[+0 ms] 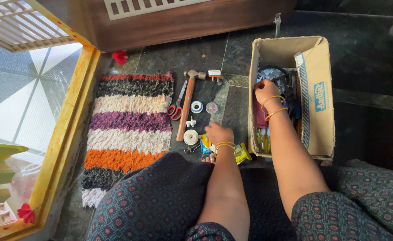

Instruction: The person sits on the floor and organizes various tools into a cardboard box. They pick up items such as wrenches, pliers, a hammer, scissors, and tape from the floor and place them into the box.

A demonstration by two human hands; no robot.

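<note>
Head view, work in hand: the person is sitting on the dark stone floor (366, 129) and sorting small tools between a cardboard box (318, 96) on the right and a row laid out beside a striped rug (129, 129) on the left.
Already out: a hammer (187, 102), red-handled scissors (177, 107), 2 white tape rolls (194, 121), a small round disc (211, 107) and a small white-and-orange tool (214, 74) are lying on the floor, near one another.
Left hand (219, 133): it is resting, fingers curled down, on a blue-and-yellow packet (205, 145) near the knee; whether it is actually gripping it, I cannot tell.
Right hand (266, 90): it is reaching inside the box, fingers bent down into the dark tangle of cables (279, 76); what it is grasping is hidden.
Left to do: judging by the box, several items are still waiting inside, among them yellow-handled tools (263, 139) at its near end.
</note>
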